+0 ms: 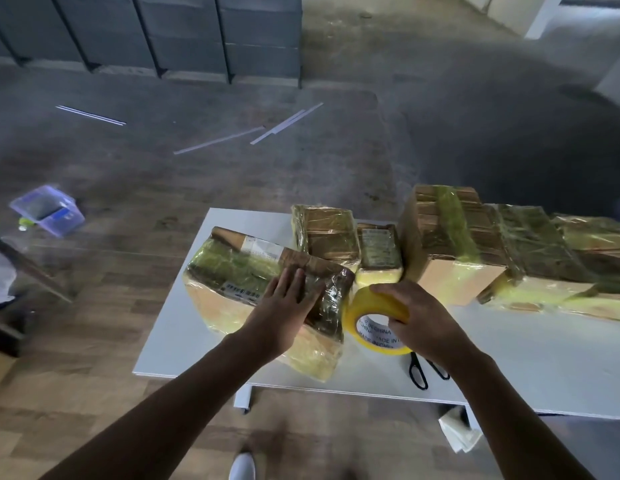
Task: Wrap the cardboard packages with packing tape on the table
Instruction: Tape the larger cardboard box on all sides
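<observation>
Both bare forearms reach forward and converge slightly. The left hand (288,306) lies palm down, fingers straight and close together, just left of the tape roll (367,313). The right hand (419,317) grips the tape roll from above, its fingers curled over the outer band and its wrist bent slightly.

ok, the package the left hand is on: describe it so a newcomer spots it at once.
On the white table, go to the left end: the package under the flat left hand, beside the yellow tape roll that the right hand grips. Only it reaches the table's front edge; a barcode label shows on top.
</observation>
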A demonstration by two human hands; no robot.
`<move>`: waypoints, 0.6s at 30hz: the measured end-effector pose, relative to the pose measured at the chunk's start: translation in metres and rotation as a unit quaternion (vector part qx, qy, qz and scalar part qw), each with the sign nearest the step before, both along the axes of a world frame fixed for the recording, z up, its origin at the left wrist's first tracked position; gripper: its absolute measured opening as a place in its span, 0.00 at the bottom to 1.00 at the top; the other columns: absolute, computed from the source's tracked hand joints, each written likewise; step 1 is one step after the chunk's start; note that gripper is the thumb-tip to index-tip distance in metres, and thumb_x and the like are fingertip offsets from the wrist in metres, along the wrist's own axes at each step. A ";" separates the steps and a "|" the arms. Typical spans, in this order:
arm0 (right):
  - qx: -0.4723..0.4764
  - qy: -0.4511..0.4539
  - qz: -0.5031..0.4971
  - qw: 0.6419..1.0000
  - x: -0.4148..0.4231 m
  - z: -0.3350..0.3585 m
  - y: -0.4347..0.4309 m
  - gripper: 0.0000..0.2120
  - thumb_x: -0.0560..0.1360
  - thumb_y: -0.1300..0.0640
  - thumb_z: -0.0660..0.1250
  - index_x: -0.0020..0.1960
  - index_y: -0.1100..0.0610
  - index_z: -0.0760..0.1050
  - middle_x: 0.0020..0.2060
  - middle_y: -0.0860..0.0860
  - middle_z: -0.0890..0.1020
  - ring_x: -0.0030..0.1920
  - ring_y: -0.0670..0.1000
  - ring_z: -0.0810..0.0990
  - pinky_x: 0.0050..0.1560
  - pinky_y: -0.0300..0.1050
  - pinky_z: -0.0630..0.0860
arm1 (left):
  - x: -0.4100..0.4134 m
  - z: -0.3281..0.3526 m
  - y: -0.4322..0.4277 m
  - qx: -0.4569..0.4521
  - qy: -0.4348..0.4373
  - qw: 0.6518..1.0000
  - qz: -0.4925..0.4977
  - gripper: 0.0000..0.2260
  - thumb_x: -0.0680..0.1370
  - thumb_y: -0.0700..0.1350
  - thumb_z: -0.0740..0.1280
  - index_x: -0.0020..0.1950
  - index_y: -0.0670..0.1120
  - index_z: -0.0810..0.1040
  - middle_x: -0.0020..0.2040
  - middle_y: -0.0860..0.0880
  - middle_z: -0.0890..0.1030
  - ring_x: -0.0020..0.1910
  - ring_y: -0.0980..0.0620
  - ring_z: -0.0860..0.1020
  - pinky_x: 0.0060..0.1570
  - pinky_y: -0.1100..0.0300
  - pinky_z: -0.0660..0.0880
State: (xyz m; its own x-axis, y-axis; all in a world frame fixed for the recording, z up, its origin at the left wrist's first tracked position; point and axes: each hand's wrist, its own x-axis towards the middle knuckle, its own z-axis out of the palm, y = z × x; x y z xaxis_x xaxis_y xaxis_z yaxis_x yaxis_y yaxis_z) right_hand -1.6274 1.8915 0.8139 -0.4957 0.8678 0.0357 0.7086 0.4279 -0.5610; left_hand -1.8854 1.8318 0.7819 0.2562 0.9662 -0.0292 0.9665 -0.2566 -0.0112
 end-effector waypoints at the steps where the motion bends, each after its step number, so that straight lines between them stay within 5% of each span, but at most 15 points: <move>1: 0.002 -0.012 0.005 1.000 0.002 0.000 -0.001 0.30 0.69 0.66 0.66 0.66 0.42 0.72 0.57 0.48 0.75 0.55 0.50 0.75 0.56 0.46 0.73 | 0.000 0.000 0.001 0.007 -0.007 1.000 0.002 0.38 0.76 0.36 0.63 0.78 0.47 0.43 0.76 0.31 0.50 0.75 0.30 0.48 0.74 0.41 0.51; 4: 0.015 -0.075 0.040 0.996 0.004 -0.003 -0.003 0.29 0.69 0.65 0.66 0.67 0.45 0.72 0.57 0.51 0.77 0.54 0.55 0.77 0.53 0.48 0.74 | 0.000 -0.005 0.002 0.033 -0.013 0.999 -0.007 0.40 0.65 0.34 0.74 0.75 0.43 0.63 0.68 0.28 0.68 0.68 0.27 0.65 0.63 0.37 0.67; 6: 0.004 -0.124 0.062 0.990 0.003 -0.002 -0.003 0.29 0.70 0.64 0.65 0.68 0.45 0.70 0.56 0.51 0.76 0.54 0.57 0.78 0.50 0.46 0.72 | -0.001 -0.008 0.002 0.037 -0.021 0.999 -0.007 0.40 0.62 0.34 0.75 0.73 0.43 0.67 0.65 0.28 0.71 0.65 0.27 0.69 0.59 0.36 0.71; 9: 0.000 -0.190 0.081 0.978 -0.002 0.000 0.002 0.28 0.72 0.63 0.64 0.68 0.44 0.66 0.56 0.50 0.75 0.52 0.55 0.77 0.44 0.42 0.67 | -0.001 -0.006 0.001 0.062 -0.038 0.997 -0.013 0.39 0.67 0.33 0.71 0.76 0.44 0.61 0.69 0.28 0.67 0.69 0.27 0.64 0.64 0.37 0.65; 14: -0.044 -0.203 0.089 0.974 -0.012 -0.006 0.001 0.26 0.73 0.64 0.64 0.66 0.47 0.62 0.54 0.51 0.75 0.44 0.50 0.72 0.41 0.42 0.67 | 0.001 0.001 -0.004 -0.005 -0.042 0.999 0.015 0.32 0.80 0.38 0.56 0.73 0.50 0.35 0.77 0.34 0.46 0.76 0.34 0.43 0.75 0.45 0.45; 18: -0.020 -0.084 0.002 0.996 0.000 -0.019 -0.010 0.25 0.70 0.64 0.66 0.64 0.49 0.66 0.51 0.47 0.74 0.50 0.55 0.78 0.45 0.42 0.70 | -0.001 -0.002 -0.002 0.053 -0.058 0.997 -0.015 0.42 0.70 0.34 0.69 0.77 0.47 0.49 0.71 0.29 0.64 0.71 0.28 0.61 0.66 0.36 0.63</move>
